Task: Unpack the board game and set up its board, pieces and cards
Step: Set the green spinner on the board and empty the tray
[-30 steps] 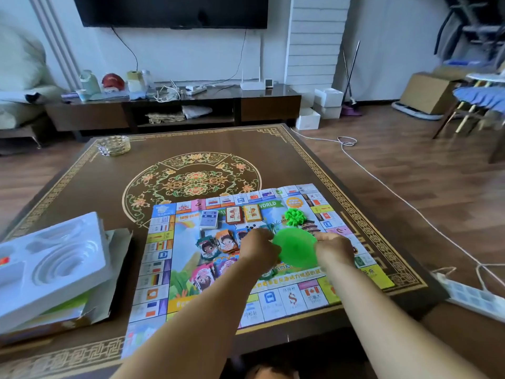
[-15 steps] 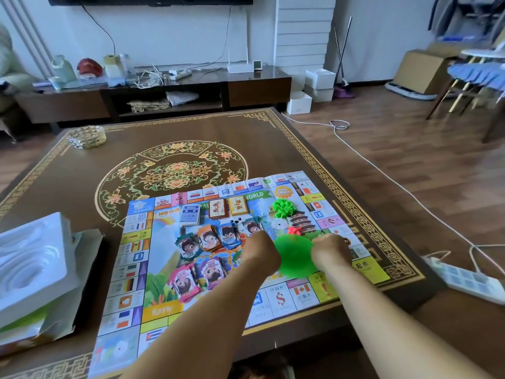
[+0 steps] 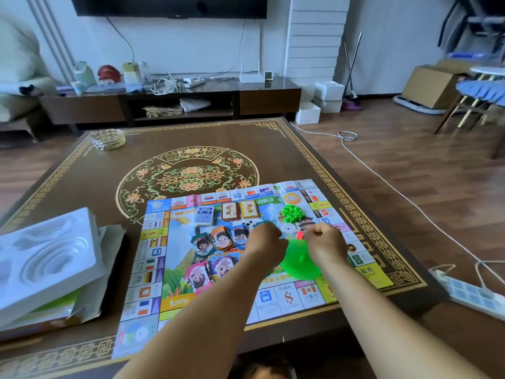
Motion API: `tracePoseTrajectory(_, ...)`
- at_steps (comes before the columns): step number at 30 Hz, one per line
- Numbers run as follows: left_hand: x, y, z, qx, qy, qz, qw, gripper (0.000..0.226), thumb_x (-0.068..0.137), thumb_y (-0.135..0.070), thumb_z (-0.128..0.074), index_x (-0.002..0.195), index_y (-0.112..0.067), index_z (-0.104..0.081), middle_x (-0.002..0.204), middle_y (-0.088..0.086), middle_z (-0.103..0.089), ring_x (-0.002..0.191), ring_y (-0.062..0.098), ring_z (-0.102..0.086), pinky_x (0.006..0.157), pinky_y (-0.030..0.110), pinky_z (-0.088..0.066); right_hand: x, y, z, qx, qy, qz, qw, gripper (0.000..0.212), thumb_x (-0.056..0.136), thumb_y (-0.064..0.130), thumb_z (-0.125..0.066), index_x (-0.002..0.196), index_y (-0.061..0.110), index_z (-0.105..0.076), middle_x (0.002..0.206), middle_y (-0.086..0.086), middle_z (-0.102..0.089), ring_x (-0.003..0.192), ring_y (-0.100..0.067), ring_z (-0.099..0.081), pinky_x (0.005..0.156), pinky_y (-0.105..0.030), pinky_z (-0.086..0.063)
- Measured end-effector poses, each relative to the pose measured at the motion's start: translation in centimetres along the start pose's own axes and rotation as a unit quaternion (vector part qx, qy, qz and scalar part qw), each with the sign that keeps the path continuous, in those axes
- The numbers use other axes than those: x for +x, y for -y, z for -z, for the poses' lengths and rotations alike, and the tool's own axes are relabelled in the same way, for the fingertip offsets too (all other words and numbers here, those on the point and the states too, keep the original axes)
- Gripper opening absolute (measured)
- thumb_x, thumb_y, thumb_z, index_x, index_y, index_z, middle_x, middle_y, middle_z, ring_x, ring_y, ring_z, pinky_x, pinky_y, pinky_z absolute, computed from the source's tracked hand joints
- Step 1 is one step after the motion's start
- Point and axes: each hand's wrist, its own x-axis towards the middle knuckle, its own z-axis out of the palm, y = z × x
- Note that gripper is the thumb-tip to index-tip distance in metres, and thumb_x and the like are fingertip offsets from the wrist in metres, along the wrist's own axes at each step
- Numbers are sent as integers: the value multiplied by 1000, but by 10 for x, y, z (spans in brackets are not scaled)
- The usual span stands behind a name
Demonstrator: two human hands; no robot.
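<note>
Brown patterned table [image 3: 82, 176], game board [image 3: 153, 269], wooden floor [image 3: 410, 160]

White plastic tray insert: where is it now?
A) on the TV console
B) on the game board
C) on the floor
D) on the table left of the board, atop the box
D: the white plastic tray insert lies on the box, left of the game board.

Glossy paper board [image 3: 153, 269], translucent green plastic bag [image 3: 300, 265]

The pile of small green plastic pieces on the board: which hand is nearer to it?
Right. The right hand sits just below the pile of small green plastic pieces, slightly to its right. The left hand is farther, below and to its left.
</note>
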Motion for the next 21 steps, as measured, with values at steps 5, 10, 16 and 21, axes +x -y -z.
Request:
tracePoseTrajectory(5,-20,5,28,-44,-26,-12,999,16,88,-19,-55,72,-18,-56,78,10,-62,74,28,-62,70,33,-51,-24,29,-9,57,-3,43,997,25,94,25,-50,103,9,-68,96,-10,-68,83,-25,-56,69,-28,-39)
tracePoseTrajectory(10,-46,25,69,-58,-81,-7,995,18,84,-16,-49,75,-16,-64,71,10,-61,67,26,-57,62,31,-49,-59,64,-31,86,32,82,992,20,92,23,-53,83,12,-67,86,-10,-70,82,-29,-63,73,-34,-48)
tracePoseTrajectory(16,-80,69,128,-91,-160,34,982,27,83,-15,-48,56,-12,-48,65,13,-57,65,34,-52,55,27,-34,-109,112,-82,109,83,120,983,24,87,27,-54,65,19,-59,80,-7,-71,77,-30,-64,73,-38,-51)
tracePoseTrajectory(21,-109,127,178,-115,-233,61,964,20,85,-19,-50,77,-9,-66,84,16,-70,82,32,-65,62,28,-43,-159,150,-134,109,124,163,973,28,91,26,-51,65,20,-58,83,-9,-71,80,-30,-64,71,-35,-49)
